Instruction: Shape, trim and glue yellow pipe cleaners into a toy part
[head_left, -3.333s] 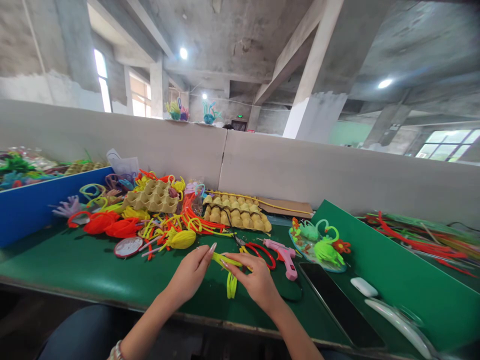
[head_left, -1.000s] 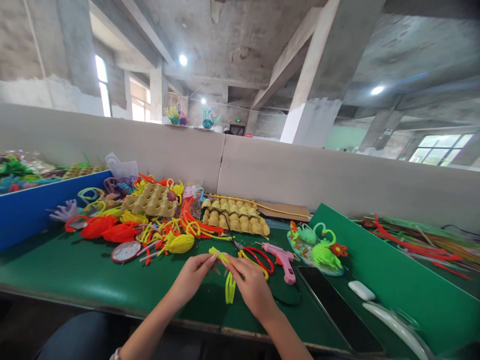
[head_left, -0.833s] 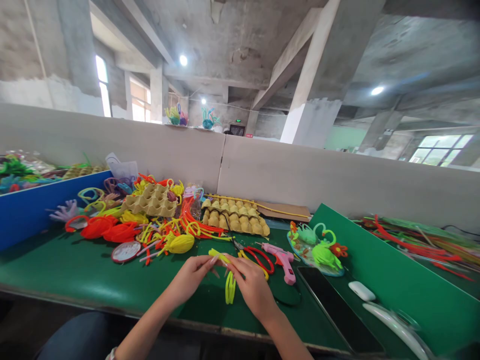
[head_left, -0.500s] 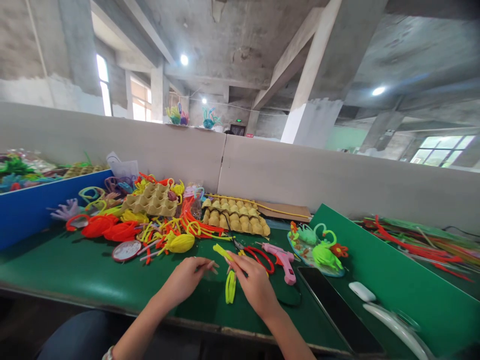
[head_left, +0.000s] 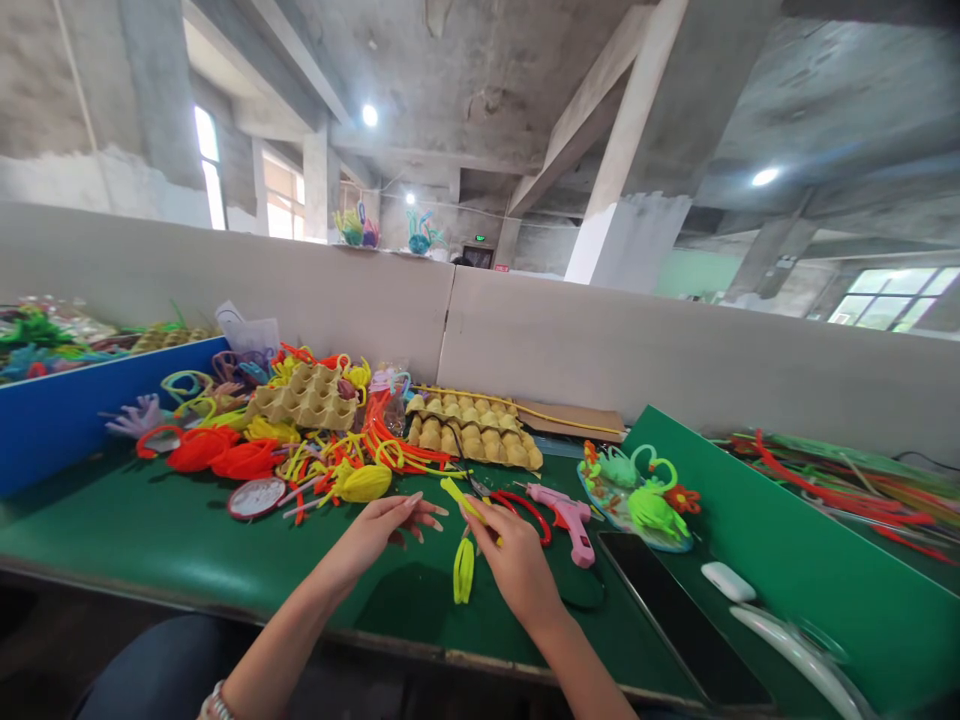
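R hand clamped on yellow strips, held above table nr ctr. L hand held just left, fingers parted, nothing gripped. Yellow loop seen below; if joined, can't be told. Strips prob. best pinched lightly, ends kept even, fuzz uncrushed.
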